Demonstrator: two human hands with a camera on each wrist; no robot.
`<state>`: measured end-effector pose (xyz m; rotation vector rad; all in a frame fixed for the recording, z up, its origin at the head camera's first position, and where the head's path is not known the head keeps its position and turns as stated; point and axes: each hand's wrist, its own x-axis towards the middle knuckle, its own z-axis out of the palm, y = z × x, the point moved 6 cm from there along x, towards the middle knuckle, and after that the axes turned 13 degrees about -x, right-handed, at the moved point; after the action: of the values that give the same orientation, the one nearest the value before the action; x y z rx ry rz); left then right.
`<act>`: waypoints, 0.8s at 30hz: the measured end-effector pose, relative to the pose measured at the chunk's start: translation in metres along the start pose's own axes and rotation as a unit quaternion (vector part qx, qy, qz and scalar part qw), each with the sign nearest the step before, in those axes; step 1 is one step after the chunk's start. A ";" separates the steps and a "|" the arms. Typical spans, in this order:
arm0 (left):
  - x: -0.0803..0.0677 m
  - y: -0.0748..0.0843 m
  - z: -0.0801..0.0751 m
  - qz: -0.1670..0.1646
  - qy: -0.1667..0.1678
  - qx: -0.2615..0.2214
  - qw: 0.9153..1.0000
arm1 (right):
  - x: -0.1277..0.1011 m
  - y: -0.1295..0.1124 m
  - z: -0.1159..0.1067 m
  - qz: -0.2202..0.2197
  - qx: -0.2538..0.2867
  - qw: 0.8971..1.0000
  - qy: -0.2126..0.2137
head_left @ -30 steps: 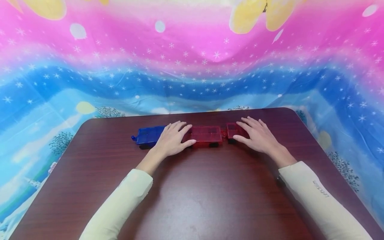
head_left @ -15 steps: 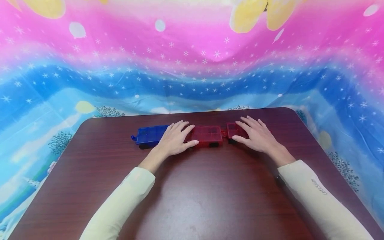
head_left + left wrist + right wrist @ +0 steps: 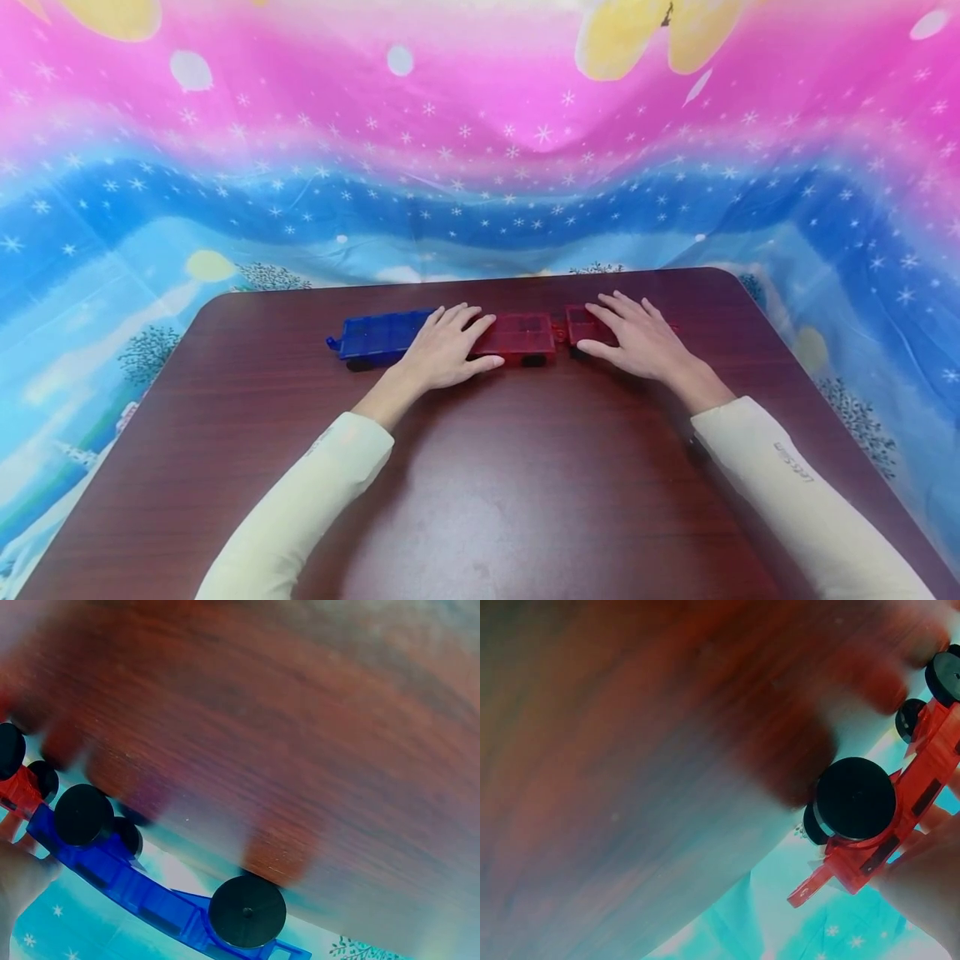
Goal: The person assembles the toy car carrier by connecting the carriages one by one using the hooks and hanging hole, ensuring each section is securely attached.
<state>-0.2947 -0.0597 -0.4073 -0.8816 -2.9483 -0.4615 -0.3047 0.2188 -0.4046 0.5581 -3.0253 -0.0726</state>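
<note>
Aligned left to right mid-frame: blue car point(image 3: 378, 336), red car point(image 3: 525, 333) overlapped by left hand point(image 3: 447, 347); end car point(image 3: 579, 321) by right hand point(image 3: 637, 339); both hands spread.

Blue car point(image 3: 379, 335) of glossy plastic

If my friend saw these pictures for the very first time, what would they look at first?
Probably the bright cloth behind the table, pink above blue and dotted with white snowflakes. Next, in a row near the table's far edge, a blue car on the left and two red cars to its right, with the left hand and right hand over them.
</note>
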 end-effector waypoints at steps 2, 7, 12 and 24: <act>0.001 0.001 0.001 0.003 -0.001 0.002 1.000 | 0.001 0.000 0.001 0.000 -0.002 1.000 -0.003; 0.003 0.001 0.002 0.001 0.000 0.003 1.000 | 0.003 -0.001 0.002 -0.002 -0.007 1.000 0.000; 0.006 0.002 0.002 0.002 0.001 0.004 1.000 | 0.004 -0.002 0.003 -0.001 -0.007 1.000 -0.002; 0.014 0.005 0.009 0.016 -0.012 0.002 1.000 | 0.005 -0.005 0.004 -0.010 -0.039 0.999 -0.003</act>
<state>-0.3033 -0.0459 -0.4134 -0.9381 -2.9510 -0.4460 -0.3076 0.2126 -0.4090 0.5824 -3.0068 -0.1915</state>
